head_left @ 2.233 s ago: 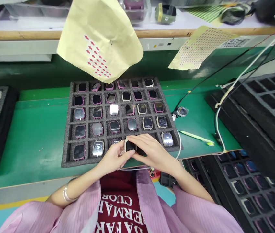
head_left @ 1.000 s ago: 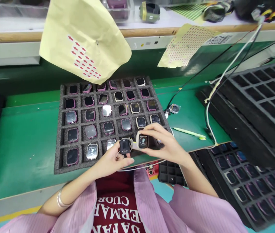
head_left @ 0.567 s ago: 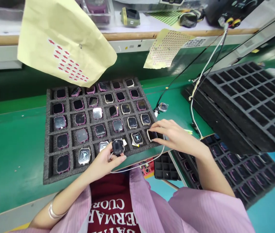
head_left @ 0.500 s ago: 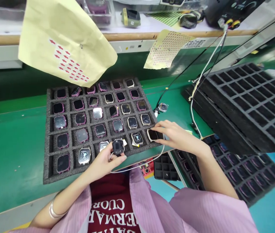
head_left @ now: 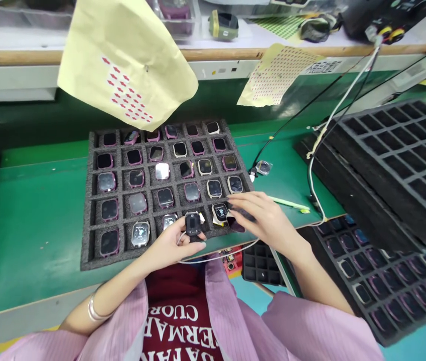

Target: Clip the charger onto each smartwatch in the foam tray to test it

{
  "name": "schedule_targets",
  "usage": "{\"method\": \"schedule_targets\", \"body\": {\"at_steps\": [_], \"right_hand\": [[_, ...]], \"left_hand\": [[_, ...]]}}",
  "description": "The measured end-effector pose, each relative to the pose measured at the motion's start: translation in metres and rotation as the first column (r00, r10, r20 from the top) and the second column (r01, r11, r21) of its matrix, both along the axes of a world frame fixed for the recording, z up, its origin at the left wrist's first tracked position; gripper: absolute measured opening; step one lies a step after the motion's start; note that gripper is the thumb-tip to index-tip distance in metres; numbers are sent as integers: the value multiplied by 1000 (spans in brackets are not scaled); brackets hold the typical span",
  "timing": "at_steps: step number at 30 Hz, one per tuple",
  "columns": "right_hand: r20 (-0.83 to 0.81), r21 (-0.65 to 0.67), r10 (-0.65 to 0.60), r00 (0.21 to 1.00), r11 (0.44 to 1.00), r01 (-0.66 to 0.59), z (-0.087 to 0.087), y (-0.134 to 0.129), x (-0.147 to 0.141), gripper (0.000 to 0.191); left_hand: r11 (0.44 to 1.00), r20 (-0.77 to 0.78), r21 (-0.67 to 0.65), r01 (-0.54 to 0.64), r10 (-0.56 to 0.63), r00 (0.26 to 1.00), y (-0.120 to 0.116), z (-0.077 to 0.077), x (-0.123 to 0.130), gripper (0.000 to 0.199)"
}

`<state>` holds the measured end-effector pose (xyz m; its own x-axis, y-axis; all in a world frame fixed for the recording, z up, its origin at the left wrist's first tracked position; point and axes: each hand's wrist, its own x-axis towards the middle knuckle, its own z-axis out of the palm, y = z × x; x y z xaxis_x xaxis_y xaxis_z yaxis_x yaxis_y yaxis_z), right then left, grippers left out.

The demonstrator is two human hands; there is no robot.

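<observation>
A grey foam tray (head_left: 122, 200) holds several square watches in its compartments, with purple, silver or cream cases. Over the tray's front edge, my left hand (head_left: 173, 241) grips a small black device (head_left: 193, 223) with a white cable running from it. My right hand (head_left: 260, 215) is at the tray's front right corner, its thumb and fingers around a dark-screened watch (head_left: 236, 222), which is tilted and partly hidden by the fingers. Just left of it lies a watch with a lit dial (head_left: 220, 212). Another lit watch (head_left: 140, 234) sits in the front row.
Stacked black foam trays (head_left: 378, 175) stand at the right, above a lower tray of watches (head_left: 389, 271). Cables hang down behind my right hand. A light green pen (head_left: 290, 203) lies on the green table (head_left: 28, 215). Yellow sticker sheets (head_left: 122, 55) hang from the shelf.
My right hand has lifted and tilted the dark-screened watch out of its corner compartment. My left hand still holds the black device. The whole view has shifted, and the green pen shows more fully.
</observation>
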<state>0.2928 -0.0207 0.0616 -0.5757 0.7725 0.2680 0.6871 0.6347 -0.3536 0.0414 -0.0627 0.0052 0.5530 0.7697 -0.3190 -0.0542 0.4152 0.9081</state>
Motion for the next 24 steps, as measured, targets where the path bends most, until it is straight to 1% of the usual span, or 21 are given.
{"method": "schedule_targets", "body": {"at_steps": [2, 3, 5, 6, 8, 11, 14, 17, 19, 21, 24], "right_hand": [[110, 16, 12, 994, 1000, -14, -1, 4, -5, 19], [157, 17, -4, 988, 1000, 2, -2, 7, -5, 20], [224, -13, -33, 974, 999, 37, -3, 9, 0, 24], [241, -49, -32, 970, 998, 45, -3, 9, 4, 25], [234, -158, 3, 972, 987, 35, -2, 6, 13, 27], [147, -347, 77, 986, 938, -21, 2, 1, 26, 33], [52, -439, 102, 993, 896, -69, 2, -1, 32, 41], [21, -455, 70, 997, 889, -52, -4, 2, 31, 44], [30, -443, 20, 999, 897, -5, -6, 3, 28, 41], [31, -390, -54, 998, 919, 62, -5, -1, 20, 39], [-42, -301, -118, 992, 948, 100, 1, -13, -1, 51]], "left_hand": [[1000, 0, -6, -3, 3, 1000, 0, 0, 0, 37], [1000, 1, -8, -5, 5, 1000, 0, 0, 0, 37], [1000, 3, -9, -5, 5, 1000, 0, 1, -1, 37], [1000, 3, -7, -3, 4, 1000, 0, 1, -1, 37], [1000, 2, 0, -1, 1, 1000, 0, 1, -1, 36], [1000, -5, 7, 1, -1, 1000, 0, 1, 0, 34], [1000, -9, -3, -6, 6, 1000, 0, 1, 0, 33], [1000, 1, -9, -10, 10, 1000, -1, 1, 0, 34], [1000, 9, -8, -11, 12, 1000, 0, 1, 0, 34], [1000, 10, -11, -13, 13, 1000, 1, 2, 0, 34], [1000, 25, -17, -6, 6, 1000, 2, 3, 0, 40]]}}
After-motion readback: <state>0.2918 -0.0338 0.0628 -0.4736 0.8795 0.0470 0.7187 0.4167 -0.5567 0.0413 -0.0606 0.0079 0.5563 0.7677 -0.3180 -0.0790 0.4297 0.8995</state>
